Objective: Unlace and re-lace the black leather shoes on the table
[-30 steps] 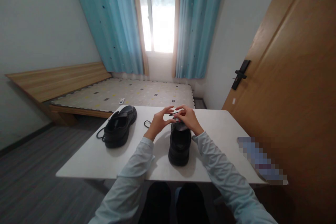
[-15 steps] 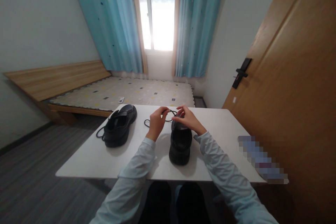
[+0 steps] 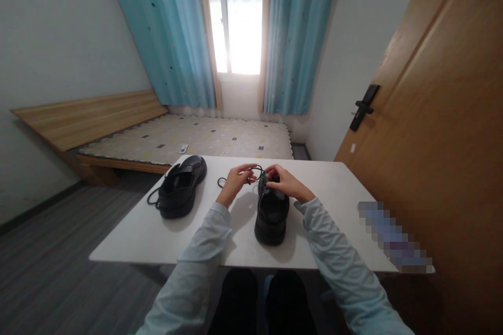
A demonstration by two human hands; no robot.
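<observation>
A black shoe (image 3: 271,218) stands on the white table (image 3: 330,251) in front of me, its heel toward me. My left hand (image 3: 237,180) is beside its upper left, fingers closed on a black shoelace (image 3: 257,168) that loops across toward the shoe. A loose part of the lace curls on the table left of that hand. My right hand (image 3: 283,181) reaches over the front of the shoe, thumb and fingertips closed at its tongue and eyelets. Whether those fingers pinch the lace or the tongue is too small to tell.
A second black shoe (image 3: 181,188) rests at the table's left, its lace hanging by the heel. At the right edge lies a blurred blue item (image 3: 393,238). Beyond the table is a bed (image 3: 220,133) with a small white object (image 3: 184,148). A wooden door (image 3: 444,131) stands right.
My left hand has lowered slightly and its fingers have shifted on the lace. My right hand has moved down and closer onto the shoe's tongue. The view has shifted slightly.
</observation>
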